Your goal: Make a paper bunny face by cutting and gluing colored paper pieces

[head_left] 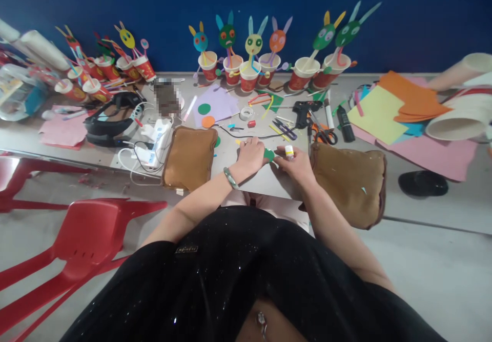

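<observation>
My left hand (251,157), with a bangle on its wrist, is closed on a small green paper piece (269,154) just above the table's front edge. My right hand (299,167) is curled around what looks like a glue stick (289,151), white with a yellow band; its lower part is hidden by the hand. The right fingertips come up close to the green paper's edge; whether they touch it I cannot tell. Beyond the hands lie a purple paper sheet (221,101), an orange paper circle (208,122) and another green circle (204,109).
Brown cushions (190,157) (349,183) flank my hands. A black glue gun (302,114), scissors (326,136) and a tape roll (246,113) lie behind. Paper cups (249,79) with paper-faced figures line the blue wall. Coloured sheets (378,114) lie right; a red chair (88,229) stands left.
</observation>
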`<action>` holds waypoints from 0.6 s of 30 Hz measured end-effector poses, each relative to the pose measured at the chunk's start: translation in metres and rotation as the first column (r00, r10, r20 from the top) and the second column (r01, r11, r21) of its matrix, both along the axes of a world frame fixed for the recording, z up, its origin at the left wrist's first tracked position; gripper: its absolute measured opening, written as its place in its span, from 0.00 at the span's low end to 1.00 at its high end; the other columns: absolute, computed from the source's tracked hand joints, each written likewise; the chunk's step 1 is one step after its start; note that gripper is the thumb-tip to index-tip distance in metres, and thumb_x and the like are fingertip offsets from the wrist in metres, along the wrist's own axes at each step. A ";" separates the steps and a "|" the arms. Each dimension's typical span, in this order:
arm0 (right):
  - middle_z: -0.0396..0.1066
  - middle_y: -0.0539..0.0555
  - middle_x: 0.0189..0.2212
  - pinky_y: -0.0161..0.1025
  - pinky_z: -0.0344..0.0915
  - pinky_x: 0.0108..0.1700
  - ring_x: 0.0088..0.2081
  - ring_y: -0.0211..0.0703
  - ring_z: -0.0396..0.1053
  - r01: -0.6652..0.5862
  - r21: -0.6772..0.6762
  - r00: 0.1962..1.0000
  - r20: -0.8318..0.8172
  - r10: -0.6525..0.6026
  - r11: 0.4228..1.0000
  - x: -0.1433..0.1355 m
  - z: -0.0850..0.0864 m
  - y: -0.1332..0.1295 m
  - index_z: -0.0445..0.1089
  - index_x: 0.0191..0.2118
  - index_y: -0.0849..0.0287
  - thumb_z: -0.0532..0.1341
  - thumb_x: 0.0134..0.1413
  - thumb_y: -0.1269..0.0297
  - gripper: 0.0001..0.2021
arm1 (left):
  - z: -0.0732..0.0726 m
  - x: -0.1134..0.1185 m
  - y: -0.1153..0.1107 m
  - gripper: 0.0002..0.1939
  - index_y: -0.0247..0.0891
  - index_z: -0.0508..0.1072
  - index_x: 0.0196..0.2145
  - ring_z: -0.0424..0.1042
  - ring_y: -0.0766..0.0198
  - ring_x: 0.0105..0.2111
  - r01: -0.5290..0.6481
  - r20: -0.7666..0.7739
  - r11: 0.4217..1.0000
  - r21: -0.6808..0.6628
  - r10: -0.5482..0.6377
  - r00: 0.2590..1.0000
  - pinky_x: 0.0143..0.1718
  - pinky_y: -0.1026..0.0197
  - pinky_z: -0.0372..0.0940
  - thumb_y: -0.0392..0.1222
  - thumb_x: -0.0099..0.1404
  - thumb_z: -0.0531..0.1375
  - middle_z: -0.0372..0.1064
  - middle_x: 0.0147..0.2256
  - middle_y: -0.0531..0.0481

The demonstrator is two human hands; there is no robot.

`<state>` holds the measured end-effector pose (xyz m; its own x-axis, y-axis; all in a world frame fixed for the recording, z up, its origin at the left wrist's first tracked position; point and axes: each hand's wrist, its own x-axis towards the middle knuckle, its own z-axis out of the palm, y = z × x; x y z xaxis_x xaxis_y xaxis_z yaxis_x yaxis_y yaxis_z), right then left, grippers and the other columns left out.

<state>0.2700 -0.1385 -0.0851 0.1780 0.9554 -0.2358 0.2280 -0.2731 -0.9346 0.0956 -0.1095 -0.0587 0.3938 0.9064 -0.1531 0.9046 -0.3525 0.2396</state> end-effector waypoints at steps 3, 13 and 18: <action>0.84 0.59 0.49 0.42 0.75 0.36 0.41 0.50 0.78 0.024 -0.009 0.999 -0.041 -0.024 1.000 -0.002 -0.001 -0.003 0.79 0.47 0.54 0.76 0.39 0.60 0.24 | -0.002 -0.001 0.001 0.17 0.34 0.75 0.55 0.69 0.44 0.61 -0.009 0.022 1.000 -0.026 0.009 1.000 0.61 0.44 0.64 0.48 0.76 0.63 0.70 0.60 0.36; 0.83 0.55 0.47 0.39 0.68 0.28 0.25 0.35 0.65 0.060 -0.017 0.984 -0.165 -0.062 0.998 -0.021 0.000 -0.014 0.80 0.49 0.53 0.74 0.41 0.57 0.24 | 0.008 0.001 0.016 0.19 0.34 0.75 0.54 0.70 0.42 0.61 0.005 0.041 0.996 -0.093 -0.001 0.999 0.62 0.42 0.66 0.48 0.71 0.68 0.71 0.60 0.33; 0.82 0.57 0.53 0.38 0.66 0.26 0.24 0.32 0.62 0.109 -0.033 0.956 -0.271 -0.114 0.993 -0.021 0.005 -0.024 0.78 0.49 0.53 0.73 0.41 0.56 0.26 | 0.008 0.001 0.014 0.12 0.36 0.77 0.49 0.72 0.45 0.60 0.008 0.082 0.994 -0.106 0.001 0.997 0.62 0.45 0.66 0.43 0.70 0.67 0.73 0.58 0.37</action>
<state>0.2492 -0.1627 -0.0806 0.2103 0.9285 -0.3061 -0.0668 -0.2987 -0.9520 0.0967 -0.0956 -0.0506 0.4121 0.8853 -0.2155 0.8792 -0.3243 0.3491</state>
